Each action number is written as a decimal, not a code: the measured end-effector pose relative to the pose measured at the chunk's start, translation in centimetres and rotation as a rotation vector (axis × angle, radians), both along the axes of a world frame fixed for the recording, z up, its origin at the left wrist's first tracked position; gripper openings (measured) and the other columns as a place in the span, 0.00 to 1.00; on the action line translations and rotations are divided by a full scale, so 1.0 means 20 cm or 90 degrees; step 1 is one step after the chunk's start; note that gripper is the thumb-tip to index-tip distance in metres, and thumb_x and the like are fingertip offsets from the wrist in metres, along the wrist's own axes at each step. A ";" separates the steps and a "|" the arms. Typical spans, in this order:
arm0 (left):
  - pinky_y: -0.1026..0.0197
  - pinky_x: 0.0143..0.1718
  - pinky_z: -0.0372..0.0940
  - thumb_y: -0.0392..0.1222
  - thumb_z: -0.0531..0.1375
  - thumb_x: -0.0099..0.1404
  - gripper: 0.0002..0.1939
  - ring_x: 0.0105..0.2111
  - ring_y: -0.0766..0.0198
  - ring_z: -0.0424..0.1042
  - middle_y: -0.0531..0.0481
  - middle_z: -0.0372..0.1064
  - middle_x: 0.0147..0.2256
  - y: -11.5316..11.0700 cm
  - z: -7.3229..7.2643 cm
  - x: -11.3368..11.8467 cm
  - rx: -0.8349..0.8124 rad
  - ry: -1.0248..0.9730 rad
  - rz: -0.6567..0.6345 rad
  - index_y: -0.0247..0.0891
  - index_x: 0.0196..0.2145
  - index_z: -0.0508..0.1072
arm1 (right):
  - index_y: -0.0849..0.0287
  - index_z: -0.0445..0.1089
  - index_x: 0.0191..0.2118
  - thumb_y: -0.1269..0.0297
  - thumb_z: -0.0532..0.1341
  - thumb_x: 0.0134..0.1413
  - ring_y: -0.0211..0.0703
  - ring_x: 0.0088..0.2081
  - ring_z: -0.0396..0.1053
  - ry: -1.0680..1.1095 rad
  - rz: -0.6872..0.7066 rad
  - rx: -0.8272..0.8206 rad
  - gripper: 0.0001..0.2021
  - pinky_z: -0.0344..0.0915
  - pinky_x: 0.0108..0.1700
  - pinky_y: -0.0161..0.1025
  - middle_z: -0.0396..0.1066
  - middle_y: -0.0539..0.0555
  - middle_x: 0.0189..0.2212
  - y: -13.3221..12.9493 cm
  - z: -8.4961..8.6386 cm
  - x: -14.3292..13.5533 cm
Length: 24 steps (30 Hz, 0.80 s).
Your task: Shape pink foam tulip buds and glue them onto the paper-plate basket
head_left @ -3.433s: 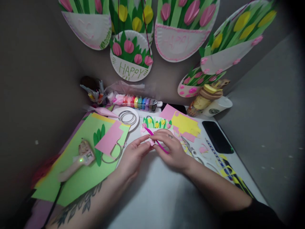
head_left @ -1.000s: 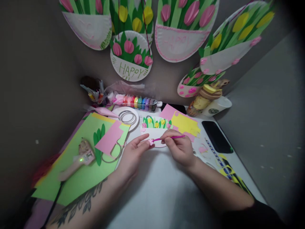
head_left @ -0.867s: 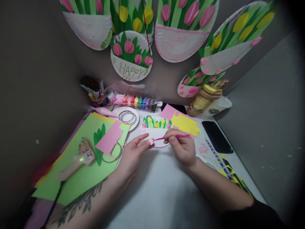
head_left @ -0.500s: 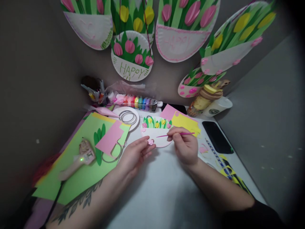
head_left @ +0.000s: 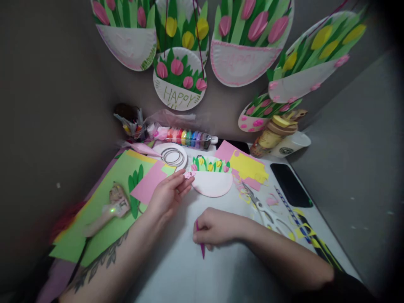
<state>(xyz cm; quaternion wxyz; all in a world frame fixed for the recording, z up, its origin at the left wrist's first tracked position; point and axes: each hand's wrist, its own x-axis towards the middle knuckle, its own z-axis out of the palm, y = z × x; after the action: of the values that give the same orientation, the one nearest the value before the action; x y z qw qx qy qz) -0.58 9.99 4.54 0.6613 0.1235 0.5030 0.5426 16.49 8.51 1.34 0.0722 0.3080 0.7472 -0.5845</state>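
Observation:
My left hand (head_left: 168, 191) is at the left edge of a half-round white paper plate piece (head_left: 212, 185) decorated with green leaves and small pink and yellow tulips. A small pink flower (head_left: 188, 175) shows at its fingertips, overlapping the plate's left corner, where another pink flower sits. My fingers are partly extended around it. Lower and nearer to me, my right hand (head_left: 214, 229) is closed around a thin magenta stick tool (head_left: 202, 251), its flat, wider end pointing down above the white table (head_left: 176, 269).
Green sheets (head_left: 94, 210) and a glue gun (head_left: 119, 206) lie at left. Scissors (head_left: 263, 210), paper scraps and a phone (head_left: 291, 185) lie at right. Behind stand a bag of coloured clay (head_left: 186, 138) and cups (head_left: 292, 144). Decorated plates (head_left: 181, 94) hang on the wall.
My right hand has moved away from the plate, down and left, turning the magenta tool downward. My left hand has shifted up and left with the pink flower, to the plate's left corner.

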 end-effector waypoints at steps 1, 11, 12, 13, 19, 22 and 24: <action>0.67 0.35 0.73 0.29 0.58 0.63 0.14 0.38 0.63 0.78 0.39 0.76 0.41 0.00 0.00 0.00 -0.001 -0.004 -0.002 0.29 0.47 0.72 | 0.60 0.72 0.26 0.58 0.58 0.56 0.32 0.19 0.64 -0.031 0.005 0.009 0.13 0.58 0.23 0.29 0.70 0.46 0.18 -0.01 -0.01 -0.01; 0.64 0.36 0.74 0.25 0.55 0.63 0.15 0.36 0.61 0.78 0.38 0.75 0.39 -0.03 0.01 0.02 -0.046 -0.064 -0.068 0.27 0.48 0.70 | 0.56 0.69 0.42 0.67 0.59 0.58 0.43 0.38 0.67 0.258 -0.424 0.664 0.06 0.65 0.41 0.40 0.69 0.53 0.34 0.06 0.01 0.04; 0.63 0.37 0.74 0.25 0.54 0.64 0.15 0.36 0.61 0.78 0.38 0.75 0.39 -0.04 0.00 0.03 -0.056 -0.084 -0.085 0.26 0.48 0.70 | 0.56 0.68 0.44 0.68 0.60 0.57 0.45 0.41 0.67 0.272 -0.421 0.700 0.09 0.66 0.43 0.42 0.68 0.55 0.36 0.07 0.01 0.04; 0.63 0.38 0.74 0.25 0.54 0.64 0.14 0.35 0.61 0.78 0.38 0.75 0.38 -0.04 -0.01 0.03 -0.066 -0.103 -0.103 0.26 0.47 0.70 | 0.55 0.68 0.46 0.68 0.60 0.57 0.45 0.43 0.66 0.273 -0.416 0.721 0.11 0.66 0.45 0.43 0.67 0.55 0.38 0.07 0.01 0.05; 0.65 0.36 0.73 0.24 0.56 0.62 0.14 0.29 0.67 0.76 0.42 0.75 0.34 -0.07 -0.04 0.07 -0.057 -0.118 -0.144 0.25 0.46 0.72 | 0.54 0.69 0.47 0.70 0.61 0.56 0.47 0.44 0.65 0.239 -0.374 0.744 0.13 0.67 0.46 0.45 0.64 0.56 0.39 0.09 0.00 0.04; 0.65 0.37 0.73 0.24 0.57 0.62 0.15 0.29 0.67 0.76 0.42 0.75 0.33 -0.07 -0.05 0.07 -0.039 -0.105 -0.163 0.26 0.47 0.72 | 0.54 0.69 0.48 0.71 0.61 0.55 0.47 0.44 0.65 0.227 -0.367 0.741 0.14 0.68 0.45 0.45 0.64 0.56 0.39 0.09 0.00 0.04; 0.66 0.37 0.72 0.25 0.57 0.62 0.15 0.30 0.68 0.76 0.43 0.76 0.34 -0.08 -0.04 0.08 -0.024 -0.092 -0.170 0.27 0.47 0.72 | 0.54 0.69 0.48 0.71 0.61 0.55 0.47 0.44 0.65 0.222 -0.365 0.739 0.14 0.68 0.45 0.45 0.65 0.56 0.39 0.09 0.00 0.04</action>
<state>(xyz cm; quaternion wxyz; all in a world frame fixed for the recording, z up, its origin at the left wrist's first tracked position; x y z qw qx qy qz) 0.94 8.42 3.65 0.7643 0.1376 0.4435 0.4475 17.29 10.38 1.37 -0.3850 0.3840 0.8298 -0.1254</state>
